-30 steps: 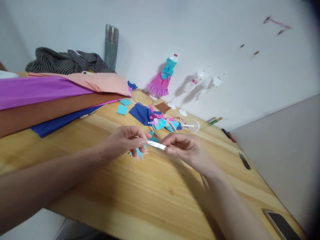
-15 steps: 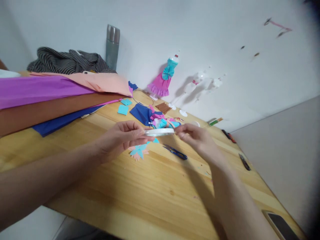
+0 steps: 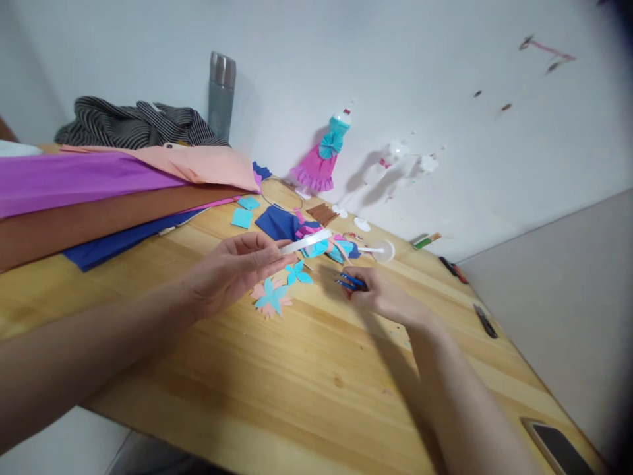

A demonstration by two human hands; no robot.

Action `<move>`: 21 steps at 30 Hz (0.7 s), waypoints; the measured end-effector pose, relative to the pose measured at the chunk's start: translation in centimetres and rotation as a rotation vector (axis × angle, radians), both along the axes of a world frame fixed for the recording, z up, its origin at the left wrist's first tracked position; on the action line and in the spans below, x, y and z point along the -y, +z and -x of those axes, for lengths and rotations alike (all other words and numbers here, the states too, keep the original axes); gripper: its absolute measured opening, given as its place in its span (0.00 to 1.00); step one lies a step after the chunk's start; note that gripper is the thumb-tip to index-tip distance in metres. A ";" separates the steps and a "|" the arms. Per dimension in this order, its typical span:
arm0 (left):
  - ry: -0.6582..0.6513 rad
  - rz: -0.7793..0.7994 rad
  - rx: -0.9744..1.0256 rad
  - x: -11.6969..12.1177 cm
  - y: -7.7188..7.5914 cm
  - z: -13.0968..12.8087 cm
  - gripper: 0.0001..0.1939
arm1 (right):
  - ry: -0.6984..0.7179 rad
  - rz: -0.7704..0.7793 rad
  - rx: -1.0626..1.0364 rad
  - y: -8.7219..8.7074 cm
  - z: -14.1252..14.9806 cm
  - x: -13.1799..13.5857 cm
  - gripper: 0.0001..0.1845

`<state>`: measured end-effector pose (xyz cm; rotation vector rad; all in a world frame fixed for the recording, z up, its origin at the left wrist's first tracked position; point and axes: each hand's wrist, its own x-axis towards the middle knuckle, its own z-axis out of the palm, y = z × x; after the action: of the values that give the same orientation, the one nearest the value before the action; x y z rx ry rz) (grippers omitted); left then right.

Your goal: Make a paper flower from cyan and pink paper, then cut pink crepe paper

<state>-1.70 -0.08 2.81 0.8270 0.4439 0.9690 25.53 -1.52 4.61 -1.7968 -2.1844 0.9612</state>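
Observation:
My left hand (image 3: 247,265) pinches a thin white roll of tape (image 3: 307,243), seen nearly edge-on and tilted up to the right. Blue thread snips (image 3: 352,282) are in my closed right hand (image 3: 378,289), just above the table, blades pointing left. Beneath and between the hands lie a turquoise paper flower (image 3: 299,272) and a layered pink and turquoise flower (image 3: 271,297). Behind the roll, partly hidden by it, a small figure dressed in turquoise and pink paper (image 3: 341,249) lies on its side, its round white base (image 3: 384,251) to the right.
Coloured paper sheets (image 3: 89,178) and a striped cloth (image 3: 133,122) are piled left. A grey flask (image 3: 221,95) stands behind. A dressed figure (image 3: 321,155) and bare white figures (image 3: 395,155) stand along the wall. A cutter knife (image 3: 484,321) and phone (image 3: 561,448) lie right.
My right hand has left the tape roll, moved down slightly and taken the blue thread snips off the table. The roll in my left hand now tilts up to the right.

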 end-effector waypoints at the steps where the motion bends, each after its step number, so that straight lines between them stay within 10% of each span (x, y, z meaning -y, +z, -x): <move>1: 0.007 0.000 -0.008 0.0 0.0 0.0 0.09 | 0.006 0.018 -0.158 0.1 0.4 0.3 0.05; 10: 0.032 0.010 -0.049 0.1 0.0 -0.1 0.09 | 0.014 0.117 -0.806 -0.8 6.5 3.8 0.30; 21: 0.006 0.069 0.059 0.4 -0.4 -0.3 0.07 | -0.212 0.201 -1.000 -2.1 9.2 4.4 0.23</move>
<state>-1.36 -0.43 2.43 0.7334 0.4266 0.9764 16.28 -5.92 2.52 -1.1396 -1.2810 1.5935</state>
